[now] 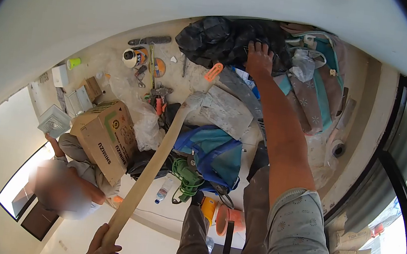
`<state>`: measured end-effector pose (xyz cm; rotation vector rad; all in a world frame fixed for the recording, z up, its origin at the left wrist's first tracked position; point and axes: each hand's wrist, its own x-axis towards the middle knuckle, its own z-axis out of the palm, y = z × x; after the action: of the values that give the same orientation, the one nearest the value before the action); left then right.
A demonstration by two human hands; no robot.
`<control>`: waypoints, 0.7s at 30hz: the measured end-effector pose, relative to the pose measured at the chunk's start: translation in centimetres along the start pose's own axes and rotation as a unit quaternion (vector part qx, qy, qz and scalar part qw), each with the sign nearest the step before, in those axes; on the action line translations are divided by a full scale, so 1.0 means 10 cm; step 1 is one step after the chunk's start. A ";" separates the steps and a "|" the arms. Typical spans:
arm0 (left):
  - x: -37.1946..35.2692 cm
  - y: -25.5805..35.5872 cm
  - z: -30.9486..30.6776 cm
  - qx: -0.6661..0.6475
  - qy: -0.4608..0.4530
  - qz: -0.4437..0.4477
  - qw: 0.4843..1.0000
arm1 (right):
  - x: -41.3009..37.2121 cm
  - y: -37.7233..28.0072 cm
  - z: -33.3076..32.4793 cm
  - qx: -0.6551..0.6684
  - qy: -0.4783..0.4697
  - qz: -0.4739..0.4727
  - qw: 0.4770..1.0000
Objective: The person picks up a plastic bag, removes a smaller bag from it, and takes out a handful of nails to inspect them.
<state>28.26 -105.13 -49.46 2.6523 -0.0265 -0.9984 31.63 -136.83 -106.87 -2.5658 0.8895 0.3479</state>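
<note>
At the lower left, my left hand (104,251) is closed around the long pale wooden handle of a hoe (153,164). The handle slants up to the floor, where its grey, cement-crusted rectangular blade (226,112) appears to be attached. My right hand (260,60) reaches far forward and rests on a crumpled black plastic bag (214,37), fingers spread on its surface. Whatever the bag contains is hidden. Right beside it lies a grey and teal patterned bag (308,99) with a piece of clear plastic on top.
Another person (74,182) crouches at left by a cardboard box (106,135), a hand at a square clear-fronted fixture (55,120). Around lie a blue bag (215,151), a green cord (187,178), a bottle (163,191), an orange bucket (230,219) and scattered tools. A window frame (400,176) borders the right.
</note>
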 end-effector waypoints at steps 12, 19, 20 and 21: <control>0.01 -0.09 -0.03 -0.007 -0.007 0.032 0.999 | 0.23 0.46 -0.48 0.121 -0.138 0.002 0.983; 0.10 0.05 -0.09 -0.011 -0.009 0.048 0.999 | 0.22 0.62 -0.68 0.211 -0.032 -0.025 0.977; 0.11 0.10 -0.11 -0.015 -0.008 0.051 0.999 | 0.22 0.63 -0.72 0.222 -0.046 -0.026 0.974; 0.11 0.09 -0.12 -0.009 -0.009 0.043 0.999 | 0.23 0.60 -0.86 0.232 -0.059 -0.026 0.970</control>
<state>29.96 -105.81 -49.06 2.6016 -0.1330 -0.9896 30.45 -146.16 -101.79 -2.1092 0.7526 0.2396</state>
